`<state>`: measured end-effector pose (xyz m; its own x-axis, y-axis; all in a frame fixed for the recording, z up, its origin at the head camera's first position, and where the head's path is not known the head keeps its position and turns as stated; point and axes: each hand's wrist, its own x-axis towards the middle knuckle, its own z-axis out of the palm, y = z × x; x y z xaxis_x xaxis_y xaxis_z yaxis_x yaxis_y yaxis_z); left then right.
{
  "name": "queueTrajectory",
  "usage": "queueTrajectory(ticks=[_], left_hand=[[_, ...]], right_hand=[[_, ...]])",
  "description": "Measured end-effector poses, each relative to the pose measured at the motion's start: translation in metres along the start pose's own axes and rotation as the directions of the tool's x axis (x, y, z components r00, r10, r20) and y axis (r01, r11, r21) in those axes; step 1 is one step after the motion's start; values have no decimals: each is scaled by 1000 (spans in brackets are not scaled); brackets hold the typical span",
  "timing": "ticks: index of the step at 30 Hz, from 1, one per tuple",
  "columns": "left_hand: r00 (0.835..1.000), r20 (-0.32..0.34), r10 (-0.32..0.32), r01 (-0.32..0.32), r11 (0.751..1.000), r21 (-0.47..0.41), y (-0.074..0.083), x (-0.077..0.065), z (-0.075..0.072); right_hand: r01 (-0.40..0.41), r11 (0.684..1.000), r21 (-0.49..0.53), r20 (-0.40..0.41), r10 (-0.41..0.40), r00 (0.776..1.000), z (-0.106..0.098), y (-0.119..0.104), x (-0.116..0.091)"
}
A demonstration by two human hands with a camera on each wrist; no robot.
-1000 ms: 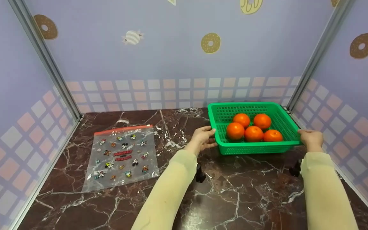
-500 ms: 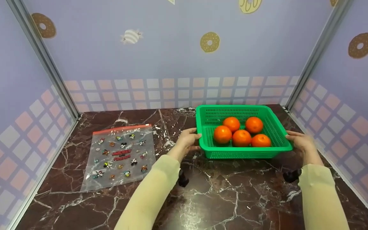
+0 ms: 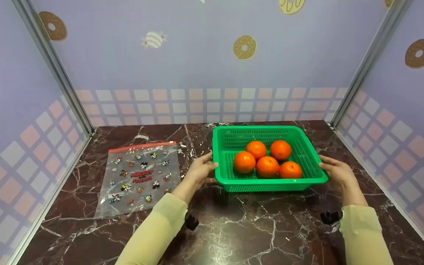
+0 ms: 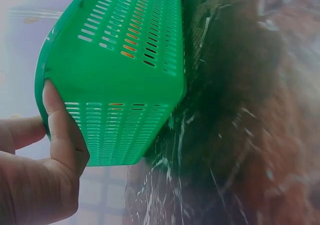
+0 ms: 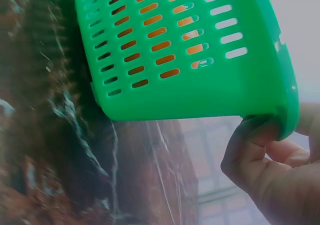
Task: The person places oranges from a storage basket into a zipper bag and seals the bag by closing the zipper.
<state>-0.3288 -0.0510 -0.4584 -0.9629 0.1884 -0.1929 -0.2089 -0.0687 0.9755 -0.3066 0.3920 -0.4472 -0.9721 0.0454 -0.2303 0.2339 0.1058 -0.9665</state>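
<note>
Both arms are reaching forward in pale yellow sleeves [image 3: 153, 232], a hand at each end of a green basket [image 3: 267, 187]. The left hand [image 3: 199, 171] is gripping the rim, its fingers [image 4: 60, 130] bending under the lip against the outer wall while the thumb is resting at the edge. The right hand [image 3: 341, 175] is pinching the opposite end, fingers curling beneath the rim. The basket is sitting upright between both sets of fingers, with five oranges [image 3: 267, 166] clustering inside. Left of the left fingers, a clear printed bag [image 3: 140, 180] is lying flat on the marbled worktop [image 3: 248, 235]. Whether the basket's base is touching the worktop is hard to make out.
</note>
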Motion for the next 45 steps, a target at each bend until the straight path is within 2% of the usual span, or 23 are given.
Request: queueTrajectory(ticks=[5, 10, 13, 17, 26, 32, 34, 41, 45], left_hand=[[1000, -10, 7, -7, 1000, 9, 0, -12, -11], [1000, -25, 15, -14, 1000, 11, -5, -25, -28], [999, -33, 8, -8, 1000, -4, -6, -35, -38], [1000, -19, -2, 1, 1000, -18, -7, -47, -52], [1000, -1, -15, 15, 1000, -1, -8, -70, -78], [1000, 10, -19, 19, 1000, -13, -8, -85, -90], [1000, 7, -19, 19, 1000, -10, -8, -88, -92], [999, 43, -30, 30, 999, -13, -5, -92, -98], [997, 65, -43, 40, 998, 44, -1, -89, -103]], right_hand=[[30, 1000, 5, 37, -30, 999, 10, 5, -9], [75, 994, -84, 53, -71, 996, 25, 10, -16], [108, 979, -175, 43, -102, 994, 36, 11, -22], [136, 964, -228, 43, -129, 991, 48, 11, -30], [149, 972, -180, 65, -140, 988, 73, 14, -43], [149, 986, -74, 104, -141, 985, 86, 17, -50], [144, 987, -67, 105, -137, 985, 88, 18, -51], [139, 989, -56, 101, -133, 986, 92, 19, -53], [142, 988, -58, 105, -136, 985, 92, 19, -52]])
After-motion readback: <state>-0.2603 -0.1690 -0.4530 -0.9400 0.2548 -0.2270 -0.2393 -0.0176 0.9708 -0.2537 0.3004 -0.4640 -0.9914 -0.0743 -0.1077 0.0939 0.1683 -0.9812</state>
